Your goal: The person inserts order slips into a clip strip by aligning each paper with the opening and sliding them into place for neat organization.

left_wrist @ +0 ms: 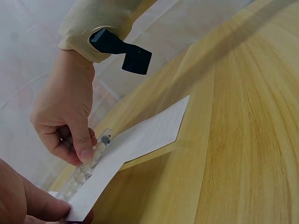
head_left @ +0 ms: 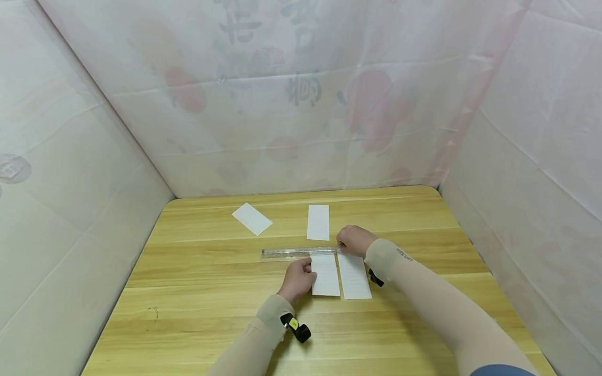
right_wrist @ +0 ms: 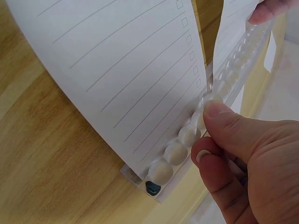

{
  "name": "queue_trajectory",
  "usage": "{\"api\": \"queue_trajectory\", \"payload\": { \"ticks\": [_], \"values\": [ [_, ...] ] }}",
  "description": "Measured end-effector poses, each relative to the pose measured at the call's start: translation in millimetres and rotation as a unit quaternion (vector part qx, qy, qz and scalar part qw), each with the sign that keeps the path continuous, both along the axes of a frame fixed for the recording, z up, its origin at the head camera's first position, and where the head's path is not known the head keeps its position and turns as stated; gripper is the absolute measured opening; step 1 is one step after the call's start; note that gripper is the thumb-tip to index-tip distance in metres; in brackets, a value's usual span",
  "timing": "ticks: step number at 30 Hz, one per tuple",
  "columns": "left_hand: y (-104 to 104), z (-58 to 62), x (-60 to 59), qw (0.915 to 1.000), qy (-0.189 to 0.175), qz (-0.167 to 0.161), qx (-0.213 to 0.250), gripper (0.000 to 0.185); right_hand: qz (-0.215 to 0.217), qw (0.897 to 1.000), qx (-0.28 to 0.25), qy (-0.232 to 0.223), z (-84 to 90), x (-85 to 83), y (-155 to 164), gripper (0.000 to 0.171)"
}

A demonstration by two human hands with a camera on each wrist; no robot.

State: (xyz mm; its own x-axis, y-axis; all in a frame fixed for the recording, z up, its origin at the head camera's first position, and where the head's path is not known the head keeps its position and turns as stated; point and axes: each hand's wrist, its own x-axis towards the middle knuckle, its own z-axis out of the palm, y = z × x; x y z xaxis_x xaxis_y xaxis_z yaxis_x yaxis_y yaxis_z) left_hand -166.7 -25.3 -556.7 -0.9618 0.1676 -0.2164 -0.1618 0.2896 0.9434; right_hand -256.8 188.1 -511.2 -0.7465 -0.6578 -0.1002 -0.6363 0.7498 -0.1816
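Right hand (head_left: 355, 240) pinching clear ruler (head_left: 287, 253) end, left hand (head_left: 297, 279) pinching lined paper strip (head_left: 325, 275), second strip (head_left: 355, 277) alongside, wooden table (head_left: 197, 292).

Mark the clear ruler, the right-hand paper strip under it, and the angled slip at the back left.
clear ruler (head_left: 287, 253), head view, bare middle.
right-hand paper strip (head_left: 355, 279), head view, centre.
angled slip (head_left: 251, 218), head view, centre.

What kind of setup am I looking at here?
Probably a small recording booth: a wooden table walled in by white sheeting, with paper slips and a clear ruler under both hands.
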Motion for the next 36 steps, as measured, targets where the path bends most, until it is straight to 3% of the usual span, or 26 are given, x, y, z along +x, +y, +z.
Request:
{"api": "queue_trajectory", "payload": {
  "ticks": [23, 26, 28, 30, 32, 34, 36],
  "values": [
    [3, 2.4, 3.4, 1.0, 0.001, -0.003, 0.006, 0.052, -0.002, 1.0, -0.005, -0.001, -3.3, 0.4, 0, 0.026],
    [2, 3.9, 5.2, 0.9996, 0.017, -0.006, -0.022, 0.051, -0.001, 1.0, -0.006, -0.004, -3.4, 0.5, 0, 0.026],
    [0, 6.6, 7.1, 0.9968, 0.049, -0.015, -0.062, 0.05, 0.001, 1.0, -0.007, -0.005, -2.8, 0.7, 0, 0.025],
    [-2, 10.8, 9.4, 0.9886, 0.091, -0.028, -0.117, 0.05, 0.002, 1.0, -0.009, -0.006, -1.5, 0.8, 0, 0.025],
    [-4, 15.3, 10.7, 0.9727, 0.143, -0.052, -0.175, 0.049, 0.002, 1.0, -0.011, -0.005, 0.2, 0.8, 0, 0.024],
    [-6, 19.0, 11.0, 0.9444, 0.196, -0.092, -0.247, 0.053, 0.0, 1.0, -0.009, -0.004, 1.7, 0.6, 0, 0.024],
    [-7, 20.7, 10.4, 0.9051, 0.246, -0.142, -0.316, 0.057, 0.0, 1.0, -0.006, -0.005, 2.7, 0.3, 0, 0.024]
  ]
}}
